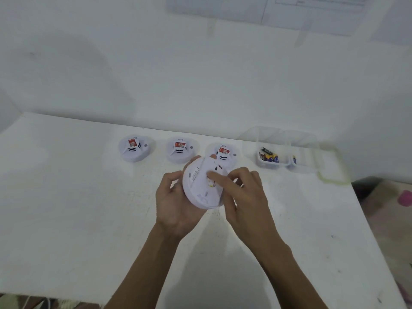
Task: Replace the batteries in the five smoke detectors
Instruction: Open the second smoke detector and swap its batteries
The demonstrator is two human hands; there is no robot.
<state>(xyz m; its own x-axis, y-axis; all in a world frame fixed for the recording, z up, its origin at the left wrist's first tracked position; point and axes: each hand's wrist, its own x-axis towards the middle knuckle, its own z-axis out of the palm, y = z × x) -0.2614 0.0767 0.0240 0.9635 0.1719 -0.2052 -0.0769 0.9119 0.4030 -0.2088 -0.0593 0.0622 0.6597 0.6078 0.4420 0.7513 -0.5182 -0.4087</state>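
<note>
I hold a round white smoke detector [201, 186] tilted above the white table [66, 197], its back facing me. My left hand [176, 201] grips its left rim from below, fingers curled round the edge. My right hand [243, 192] holds its right side, and the thumb presses on the middle of the back. Three more white smoke detectors stand in a row behind: the left one [134, 148], the middle one [180, 150] and the right one [224, 153], each with a red-labelled battery on top.
A clear plastic container [270, 158] with several batteries sits at the back right of the table. A second clear tub [305, 157] with one battery stands beside it, over a lid [332, 172]. The white wall rises just behind. The table's right edge drops to a patterned floor.
</note>
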